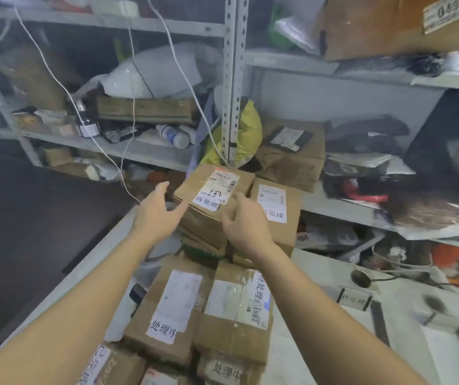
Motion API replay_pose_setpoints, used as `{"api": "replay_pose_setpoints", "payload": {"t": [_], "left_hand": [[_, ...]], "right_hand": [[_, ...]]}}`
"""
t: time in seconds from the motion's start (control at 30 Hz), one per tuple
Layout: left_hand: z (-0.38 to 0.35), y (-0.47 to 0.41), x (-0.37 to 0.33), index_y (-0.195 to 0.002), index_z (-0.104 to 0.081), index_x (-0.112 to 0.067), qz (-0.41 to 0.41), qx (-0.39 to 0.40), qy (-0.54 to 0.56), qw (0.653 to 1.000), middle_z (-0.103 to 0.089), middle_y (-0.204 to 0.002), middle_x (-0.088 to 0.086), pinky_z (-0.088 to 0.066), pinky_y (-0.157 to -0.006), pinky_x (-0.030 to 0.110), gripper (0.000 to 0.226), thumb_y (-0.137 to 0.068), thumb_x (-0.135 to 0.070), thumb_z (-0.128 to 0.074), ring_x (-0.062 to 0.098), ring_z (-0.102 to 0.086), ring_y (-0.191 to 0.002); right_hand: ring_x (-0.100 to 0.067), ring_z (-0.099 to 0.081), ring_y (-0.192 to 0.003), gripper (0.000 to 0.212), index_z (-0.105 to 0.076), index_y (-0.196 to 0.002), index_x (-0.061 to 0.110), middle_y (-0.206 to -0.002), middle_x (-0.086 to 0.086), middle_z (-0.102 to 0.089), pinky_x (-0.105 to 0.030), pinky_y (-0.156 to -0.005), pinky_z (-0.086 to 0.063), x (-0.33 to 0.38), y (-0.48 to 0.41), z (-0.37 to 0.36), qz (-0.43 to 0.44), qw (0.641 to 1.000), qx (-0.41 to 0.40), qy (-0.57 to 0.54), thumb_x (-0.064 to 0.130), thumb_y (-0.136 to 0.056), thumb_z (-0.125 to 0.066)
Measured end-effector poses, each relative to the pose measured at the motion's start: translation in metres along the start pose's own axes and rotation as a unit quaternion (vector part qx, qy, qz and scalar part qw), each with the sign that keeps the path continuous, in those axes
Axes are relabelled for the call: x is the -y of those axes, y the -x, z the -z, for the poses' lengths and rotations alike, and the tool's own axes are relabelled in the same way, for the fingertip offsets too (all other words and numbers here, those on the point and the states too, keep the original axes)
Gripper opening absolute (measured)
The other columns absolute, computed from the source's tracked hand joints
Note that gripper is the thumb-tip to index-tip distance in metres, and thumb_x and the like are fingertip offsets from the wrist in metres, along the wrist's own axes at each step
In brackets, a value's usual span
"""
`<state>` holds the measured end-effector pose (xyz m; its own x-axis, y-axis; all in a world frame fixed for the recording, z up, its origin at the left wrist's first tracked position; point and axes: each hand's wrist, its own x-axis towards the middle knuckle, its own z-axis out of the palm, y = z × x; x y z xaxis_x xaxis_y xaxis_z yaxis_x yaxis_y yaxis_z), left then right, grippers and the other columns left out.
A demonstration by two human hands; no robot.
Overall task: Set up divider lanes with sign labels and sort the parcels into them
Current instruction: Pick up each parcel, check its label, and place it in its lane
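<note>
Several cardboard parcels with white labels are piled on a white table [320, 315]. The top parcel [208, 195] at the back of the pile carries a shipping label and a white sticker. My left hand [157, 211] reaches toward its left side, fingers straight, just short of the box. My right hand [243, 218] hovers at the parcel's right front, fingers loosely curled and holding nothing. A second tall parcel [275, 209] stands right of it. Nearer parcels [167, 309] [236, 309] lie flat below my forearms. A small sign label [354, 300] and dark divider strips [379, 323] lie on the table to the right.
Grey metal shelving [232, 79] filled with boxes, bags and bottles stands behind the pile. White cords [131, 112] hang down in front of the shelves. A yellow bag [247, 134] sits behind the top parcel. A dark floor lies to the left of the table edge.
</note>
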<state>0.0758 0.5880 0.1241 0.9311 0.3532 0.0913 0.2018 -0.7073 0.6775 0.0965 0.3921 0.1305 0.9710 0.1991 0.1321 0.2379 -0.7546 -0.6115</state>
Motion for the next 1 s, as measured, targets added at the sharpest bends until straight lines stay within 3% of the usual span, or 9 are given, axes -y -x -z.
{"api": "replay_pose_setpoints", "payload": {"t": [0.2, 0.27, 0.37, 0.47, 0.57, 0.73, 0.83, 1.0], "left_hand": [[-0.01, -0.059, 0.021, -0.14, -0.044, -0.021, 0.012, 0.133, 0.084, 0.987, -0.055, -0.135, -0.002, -0.045, -0.09, 0.036, 0.073, -0.081, -0.055, -0.07, 0.023, -0.054, -0.116], [-0.012, -0.069, 0.029, -0.145, -0.042, -0.022, 0.029, 0.164, 0.13, 0.977, -0.053, -0.139, -0.001, -0.048, -0.097, 0.04, 0.081, -0.078, -0.053, -0.074, 0.023, -0.054, -0.119], [-0.019, -0.074, 0.037, -0.143, -0.045, -0.02, 0.024, 0.176, 0.189, 0.966, -0.058, -0.133, 0.0, -0.048, -0.089, 0.034, 0.074, -0.08, -0.04, -0.078, 0.019, -0.057, -0.11], [-0.018, -0.073, 0.038, -0.125, -0.053, -0.023, 0.033, 0.203, 0.192, 0.96, -0.062, -0.108, -0.009, -0.043, -0.075, 0.026, 0.045, -0.086, -0.031, -0.074, 0.011, -0.056, -0.092], [-0.015, -0.073, 0.037, -0.114, -0.053, -0.032, 0.032, 0.211, 0.228, 0.95, -0.059, -0.093, -0.018, -0.043, -0.072, 0.024, 0.038, -0.085, -0.027, -0.076, 0.001, -0.054, -0.085], [-0.007, -0.058, 0.04, -0.119, -0.06, -0.025, 0.034, 0.201, 0.271, 0.941, -0.068, -0.106, -0.01, -0.05, -0.083, 0.03, 0.04, -0.083, -0.026, -0.078, 0.014, -0.062, -0.104], [0.003, -0.046, 0.042, -0.136, -0.054, -0.021, 0.02, 0.177, 0.26, 0.949, -0.066, -0.122, -0.004, -0.052, -0.092, 0.035, 0.063, -0.079, -0.033, -0.08, 0.019, -0.061, -0.112], [0.035, -0.017, 0.023, -0.14, -0.05, -0.024, -0.036, 0.103, 0.239, 0.965, -0.06, -0.126, -0.006, -0.044, -0.084, 0.026, 0.068, -0.08, -0.037, -0.08, 0.014, -0.056, -0.111]], "right_hand": [[-0.028, -0.063, -0.083, 0.024, -0.06, -0.103, 0.008, -0.093, -0.009, -0.065, -0.038, -0.066, -0.057, 0.024, -0.022, -0.037, -0.125, 0.991, -0.029, 0.036, 0.026, -0.089, -0.053], [-0.025, -0.063, -0.076, 0.021, -0.063, -0.094, 0.009, -0.085, -0.007, -0.067, -0.027, -0.05, -0.045, 0.029, -0.025, -0.041, -0.161, 0.986, -0.043, 0.025, 0.028, -0.086, -0.06], [-0.015, -0.061, -0.071, 0.024, -0.065, -0.093, 0.015, -0.083, 0.002, -0.068, -0.022, -0.044, -0.036, 0.036, -0.023, -0.043, -0.203, 0.978, -0.051, -0.011, 0.036, -0.083, -0.072], [-0.018, -0.063, -0.078, 0.035, -0.063, -0.097, 0.014, -0.087, 0.001, -0.068, -0.027, -0.053, -0.048, 0.047, -0.023, -0.045, -0.233, 0.972, -0.022, -0.014, 0.044, -0.082, -0.072], [-0.024, -0.067, -0.091, 0.04, -0.062, -0.104, 0.01, -0.098, -0.005, -0.069, -0.039, -0.078, -0.06, 0.052, -0.025, -0.043, -0.258, 0.966, 0.004, -0.025, 0.043, -0.084, -0.072], [-0.02, -0.067, -0.099, 0.051, -0.061, -0.116, 0.02, -0.11, 0.003, -0.07, -0.042, -0.085, -0.059, 0.054, -0.012, -0.046, -0.277, 0.948, -0.061, -0.145, 0.033, -0.073, -0.084], [-0.014, -0.068, -0.099, 0.054, -0.063, -0.119, 0.028, -0.112, 0.009, -0.072, -0.04, -0.087, -0.06, 0.056, 0.003, -0.046, -0.258, 0.937, -0.079, -0.221, 0.029, -0.071, -0.088], [-0.007, -0.061, -0.099, 0.066, -0.055, -0.133, 0.031, -0.112, 0.017, -0.063, -0.036, -0.096, -0.055, 0.07, 0.031, -0.019, -0.2, 0.918, -0.109, -0.325, 0.021, -0.076, -0.086]]}}
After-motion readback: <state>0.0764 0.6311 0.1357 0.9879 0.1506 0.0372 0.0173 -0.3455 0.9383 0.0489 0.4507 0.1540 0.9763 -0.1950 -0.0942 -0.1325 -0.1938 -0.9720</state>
